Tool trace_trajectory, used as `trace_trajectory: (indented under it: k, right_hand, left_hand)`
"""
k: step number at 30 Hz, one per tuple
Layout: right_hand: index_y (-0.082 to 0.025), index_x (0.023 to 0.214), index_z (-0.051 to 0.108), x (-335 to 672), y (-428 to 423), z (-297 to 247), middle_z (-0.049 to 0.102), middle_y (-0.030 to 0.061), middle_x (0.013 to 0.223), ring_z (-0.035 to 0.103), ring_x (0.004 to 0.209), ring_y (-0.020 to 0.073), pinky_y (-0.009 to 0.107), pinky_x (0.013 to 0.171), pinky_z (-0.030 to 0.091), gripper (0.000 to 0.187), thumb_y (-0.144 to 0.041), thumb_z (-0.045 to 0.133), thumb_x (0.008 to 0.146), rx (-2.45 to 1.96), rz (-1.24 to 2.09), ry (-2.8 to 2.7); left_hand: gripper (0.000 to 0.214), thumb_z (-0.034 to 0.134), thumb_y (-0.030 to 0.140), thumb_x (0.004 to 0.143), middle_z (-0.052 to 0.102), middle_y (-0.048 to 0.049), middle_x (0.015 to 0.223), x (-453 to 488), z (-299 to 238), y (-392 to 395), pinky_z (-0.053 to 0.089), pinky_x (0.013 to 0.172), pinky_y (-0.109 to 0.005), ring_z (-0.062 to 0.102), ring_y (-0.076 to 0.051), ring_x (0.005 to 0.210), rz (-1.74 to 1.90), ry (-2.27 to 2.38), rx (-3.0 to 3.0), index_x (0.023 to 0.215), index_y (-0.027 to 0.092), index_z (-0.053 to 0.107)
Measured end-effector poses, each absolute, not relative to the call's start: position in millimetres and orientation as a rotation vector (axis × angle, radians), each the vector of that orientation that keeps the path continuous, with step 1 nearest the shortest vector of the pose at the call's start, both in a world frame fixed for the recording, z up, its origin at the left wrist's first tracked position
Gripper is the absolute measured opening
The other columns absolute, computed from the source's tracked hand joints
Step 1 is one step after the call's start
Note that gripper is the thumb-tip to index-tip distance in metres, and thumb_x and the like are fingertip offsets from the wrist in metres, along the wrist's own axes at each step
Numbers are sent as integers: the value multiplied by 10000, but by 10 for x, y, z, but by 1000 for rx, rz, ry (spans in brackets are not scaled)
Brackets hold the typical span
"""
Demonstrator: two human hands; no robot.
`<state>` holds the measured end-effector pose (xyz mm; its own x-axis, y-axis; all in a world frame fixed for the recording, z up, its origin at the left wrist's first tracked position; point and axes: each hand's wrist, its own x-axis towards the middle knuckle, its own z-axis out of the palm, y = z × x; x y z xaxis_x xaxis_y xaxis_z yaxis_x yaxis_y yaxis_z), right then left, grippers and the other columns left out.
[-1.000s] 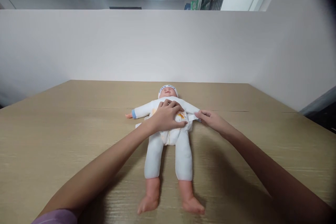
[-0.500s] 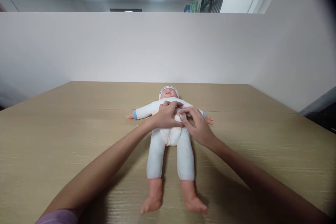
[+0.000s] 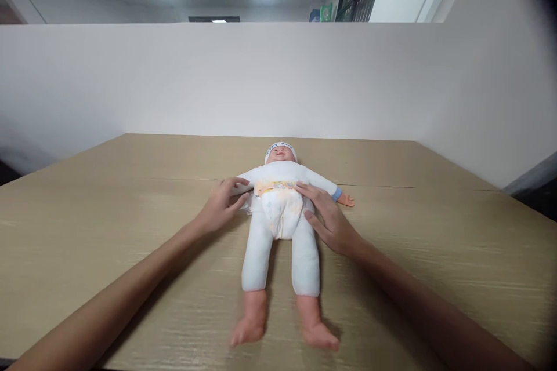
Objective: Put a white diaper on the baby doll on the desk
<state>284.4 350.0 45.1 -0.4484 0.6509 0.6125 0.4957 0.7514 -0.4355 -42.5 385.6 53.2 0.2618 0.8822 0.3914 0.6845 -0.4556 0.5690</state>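
A baby doll (image 3: pixel 261 264) in a white outfit with blue cuffs lies on its back, feet toward me. Around its hips and belly is a white diaper (image 3: pixel 285 211) with an orange and yellow printed waistband. My left hand (image 3: pixel 221 207) is beside the diaper's left side, thumb and fingers apart, over the doll's sleeve and a loose side flap (image 3: pixel 249 204). It covers the doll's hand on that side. On the other side, my right hand (image 3: pixel 331 221) lies with fingers spread, its fingertips touching the diaper's waistband edge and side.
The doll rests on a wide wooden table (image 3: pixel 130 203) with a seam across it. A white partition (image 3: pixel 261 81) rises behind the table and along its right side. Beyond the partition are ceiling lights and a green package (image 3: pixel 326 13).
My left hand has moved left off the diaper's front to its side, uncovering the printed waistband. My right hand has stayed near the right side, its fingers now spread and lower. The view shifted slightly.
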Motion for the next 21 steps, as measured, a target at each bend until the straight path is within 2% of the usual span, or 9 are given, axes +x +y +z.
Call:
trace_trajectory:
  k: [4, 9, 12, 14, 16, 21]
  right_hand:
    - [-299, 1524, 484, 2602, 3465, 749, 564, 73, 1529, 483, 1449, 275, 520, 1217, 390, 450, -334, 496, 1075, -825, 158, -2152]
    - [-267, 1349, 649, 2109, 3644, 1141, 672, 63, 1387, 565, 1338, 277, 500, 1183, 408, 337, -401, 517, 1069, -703, 176, -2495]
    - [-226, 1168, 734, 1897, 3838, 1178, 748, 94, 1174, 647, 1156, 301, 536, 1116, 437, 339, -463, 516, 1061, -730, 189, -2663]
    - [-225, 1042, 758, 1824, 3953, 1148, 770, 79, 1033, 668, 1072, 295, 541, 1086, 438, 350, -476, 515, 1058, -734, 190, -2728]
    - [-234, 979, 763, 1787, 4043, 1114, 774, 59, 994, 671, 1065, 289, 535, 1085, 422, 339, -470, 531, 1048, -714, 173, -2757]
    - [-250, 908, 763, 1725, 4169, 1115, 763, 49, 997, 654, 1088, 289, 522, 1101, 391, 239, -448, 643, 970, -813, 189, -2827]
  left_hand:
    - [359, 524, 508, 991, 690, -116, 1152, -651, 396, 3830, 476, 939, -442, 592, -316, 1110, 776, 1633, 2297, 1115, 185, 621]
    - [288, 576, 494, 924, 678, -74, 917, -635, 374, 3894, 433, 792, -384, 593, -271, 897, 635, 1665, 2347, 913, 207, 591]
    - [321, 647, 512, 825, 616, -49, 787, -638, 386, 3930, 397, 730, -353, 552, -256, 834, 698, 1601, 2160, 740, 218, 550]
    - [364, 663, 526, 774, 572, -36, 728, -663, 417, 3948, 384, 688, -331, 526, -237, 783, 739, 1550, 2014, 644, 220, 514]
    - [400, 626, 545, 780, 528, -16, 676, -689, 475, 3966, 373, 649, -311, 495, -205, 713, 746, 1496, 1920, 599, 217, 488]
    - [420, 516, 562, 854, 466, 20, 645, -600, 733, 4032, 341, 629, -281, 424, -149, 647, 811, 1354, 1789, 639, 202, 480]
